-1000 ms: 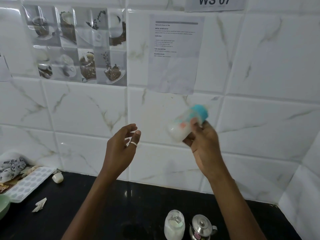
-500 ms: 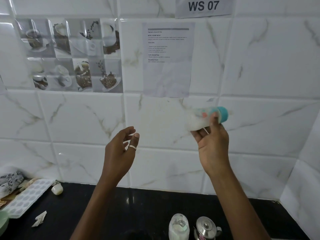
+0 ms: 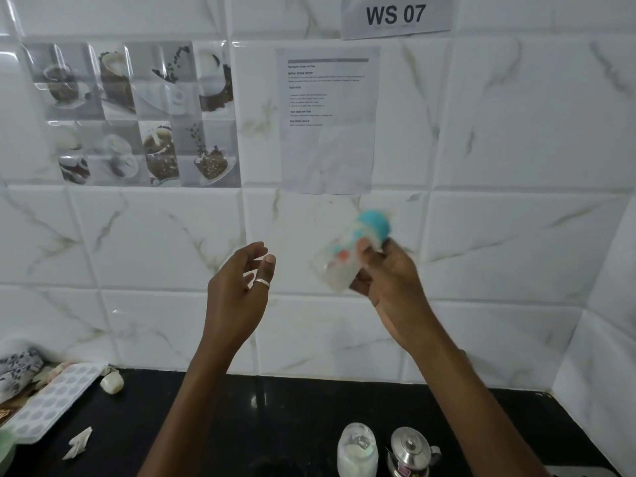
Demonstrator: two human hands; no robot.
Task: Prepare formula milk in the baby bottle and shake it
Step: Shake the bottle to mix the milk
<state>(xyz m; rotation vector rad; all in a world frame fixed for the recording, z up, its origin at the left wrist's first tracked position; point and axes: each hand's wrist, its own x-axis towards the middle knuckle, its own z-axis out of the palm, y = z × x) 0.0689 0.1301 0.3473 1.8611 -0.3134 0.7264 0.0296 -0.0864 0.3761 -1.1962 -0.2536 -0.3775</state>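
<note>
A person stands at a kitchen counter, both arms raised in front of a white marble-look tiled wall (image 3: 516, 235). The right hand (image 3: 389, 280) is wrapped around a baby bottle (image 3: 340, 259) with a teal cap (image 3: 373, 225). The bottle is held in the air, well above the counter and tilted, cap up to the right and base down to the left. It is smeared with motion blur. Half a second ago it lay almost level and further right, and now it has swung back left and tipped. The shaking seems well underway, and the contents look milky white (too blurred to judge how well mixed). The cap appears to be on.

The left hand (image 3: 237, 290) hangs in the air just left of the bottle. It touches nothing, its fingers are loosely spread, and it has barely moved. A silver ring (image 3: 262, 283) shows on one finger.

Below is a glossy black counter (image 3: 275, 407). Near its front edge stand a clear jar (image 3: 356, 449) holding white powder and, just beside it, a small steel pot with a lid (image 3: 409, 449). Far left lie a pale ice tray (image 3: 51, 401), a patterned cloth (image 3: 17, 370) and a crumpled scrap of paper (image 3: 77, 442).

On the wall are a printed instruction sheet (image 3: 327, 122), a sign reading "WS 07" (image 3: 395, 15) and a tile pictured with coffee cups (image 3: 137, 115).
</note>
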